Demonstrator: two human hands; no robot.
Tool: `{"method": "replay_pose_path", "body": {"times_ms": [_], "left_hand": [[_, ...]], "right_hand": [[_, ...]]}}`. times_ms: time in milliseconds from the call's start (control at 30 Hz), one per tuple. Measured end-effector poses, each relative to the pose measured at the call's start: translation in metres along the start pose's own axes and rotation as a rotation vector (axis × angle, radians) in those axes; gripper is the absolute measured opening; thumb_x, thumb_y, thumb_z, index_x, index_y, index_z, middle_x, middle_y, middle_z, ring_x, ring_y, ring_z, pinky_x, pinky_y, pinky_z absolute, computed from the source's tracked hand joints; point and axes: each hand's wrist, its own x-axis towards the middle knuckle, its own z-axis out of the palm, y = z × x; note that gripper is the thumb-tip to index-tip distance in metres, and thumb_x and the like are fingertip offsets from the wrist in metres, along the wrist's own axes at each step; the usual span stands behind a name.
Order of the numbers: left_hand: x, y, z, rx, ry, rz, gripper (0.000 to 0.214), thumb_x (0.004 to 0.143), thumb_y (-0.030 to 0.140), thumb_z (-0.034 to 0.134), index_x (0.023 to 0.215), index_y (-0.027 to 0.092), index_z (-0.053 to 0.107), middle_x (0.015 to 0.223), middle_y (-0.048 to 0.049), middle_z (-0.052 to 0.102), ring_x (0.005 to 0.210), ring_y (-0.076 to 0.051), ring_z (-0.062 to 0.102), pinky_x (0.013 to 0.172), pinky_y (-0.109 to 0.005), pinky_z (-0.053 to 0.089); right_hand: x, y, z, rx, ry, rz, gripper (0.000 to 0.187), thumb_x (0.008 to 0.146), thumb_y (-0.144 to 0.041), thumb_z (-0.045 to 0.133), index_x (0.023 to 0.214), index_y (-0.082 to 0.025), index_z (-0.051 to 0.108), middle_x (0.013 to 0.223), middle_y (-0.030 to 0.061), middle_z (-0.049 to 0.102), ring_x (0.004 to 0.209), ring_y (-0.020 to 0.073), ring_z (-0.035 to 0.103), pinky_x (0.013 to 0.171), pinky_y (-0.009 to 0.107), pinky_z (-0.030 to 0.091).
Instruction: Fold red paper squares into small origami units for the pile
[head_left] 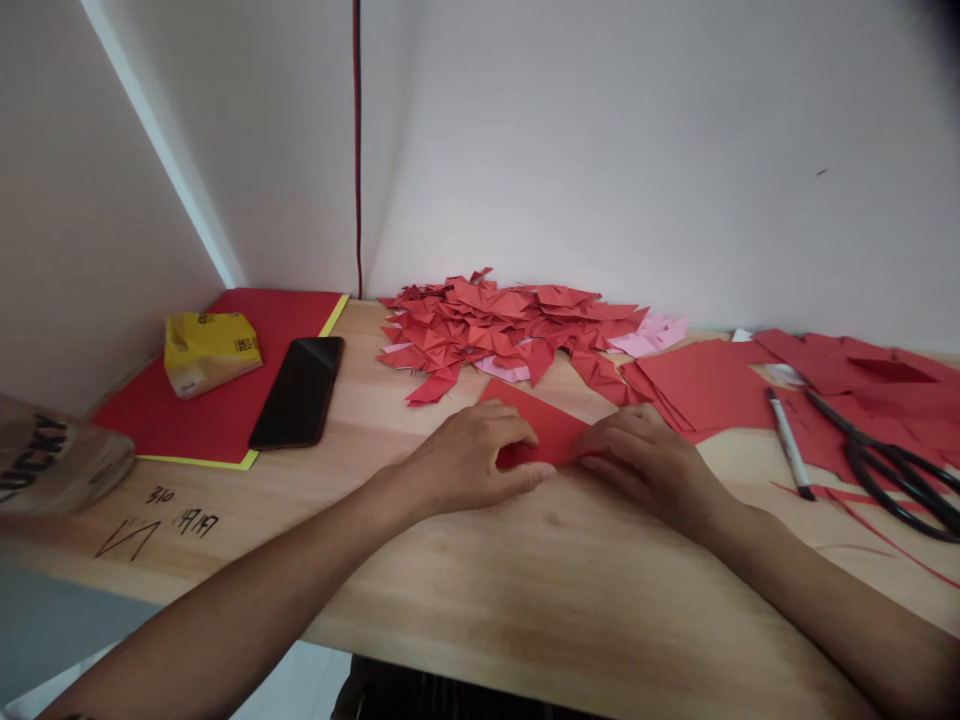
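Note:
A piece of red paper (541, 415) lies on the wooden table between my two hands. My left hand (480, 455) curls over its left side, the thumb and fingers meeting near the paper's front edge. At the right corner, my right hand (649, 460) has its fingers bent together and pressed on the paper. The fingertips are partly hidden under both hands. Just behind them lies a heap of folded red paper pieces (495, 320), with a few pink folded pieces (651, 334) among them.
Right of my hands are red paper sheets (712, 385), a white marker (790, 440), black-handled scissors (892, 465) and thin red paper strips (874, 522). On the left are a phone (298, 392), a yellow packet (214, 350) on a red sheet (180, 425), and a clear bag (67, 460).

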Motion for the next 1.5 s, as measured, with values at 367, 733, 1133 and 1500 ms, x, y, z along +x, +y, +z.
{"method": "replay_pose_path", "body": {"times_ms": [367, 733, 1133, 1500], "left_hand": [[-0.002, -0.002, 0.015, 0.06, 0.075, -0.079, 0.018, 0.092, 0.023, 0.056, 0.077, 0.016, 0.063, 0.076, -0.0018, 0.061, 0.077, -0.015, 0.054, 0.07, -0.027, 0.041], [-0.011, 0.019, 0.015, 0.188, 0.088, -0.222, 0.025, 0.093, 0.025, 0.053, 0.118, 0.02, 0.051, 0.087, -0.0023, 0.068, 0.076, -0.018, 0.064, 0.066, -0.028, 0.048], [-0.013, 0.019, 0.014, 0.354, -0.054, -0.098, 0.014, 0.092, 0.014, 0.049, 0.094, 0.02, 0.061, 0.079, -0.002, 0.064, 0.077, -0.021, 0.058, 0.07, -0.035, 0.045], [-0.015, 0.018, 0.015, 0.308, -0.105, -0.164, 0.015, 0.094, 0.017, 0.046, 0.091, 0.019, 0.06, 0.081, -0.0029, 0.064, 0.079, -0.021, 0.058, 0.069, -0.035, 0.047]], "right_hand": [[0.006, 0.005, 0.0, 0.092, -0.036, 0.175, 0.011, 0.092, -0.033, 0.058, 0.094, -0.023, 0.062, 0.097, 0.0065, 0.067, 0.087, 0.0208, 0.061, 0.076, 0.036, 0.048], [0.005, 0.003, 0.002, 0.059, 0.001, 0.279, 0.019, 0.094, -0.035, 0.053, 0.079, -0.024, 0.055, 0.074, 0.0017, 0.063, 0.068, 0.0179, 0.058, 0.065, 0.033, 0.044], [0.004, 0.005, 0.006, -0.024, 0.018, 0.346, 0.02, 0.091, -0.039, 0.058, 0.077, -0.024, 0.056, 0.067, 0.0009, 0.061, 0.06, 0.0179, 0.054, 0.061, 0.034, 0.041], [0.006, 0.004, 0.01, -0.056, 0.031, 0.346, 0.022, 0.091, -0.038, 0.059, 0.075, -0.024, 0.054, 0.065, 0.0003, 0.059, 0.058, 0.0172, 0.052, 0.061, 0.034, 0.039]]}}
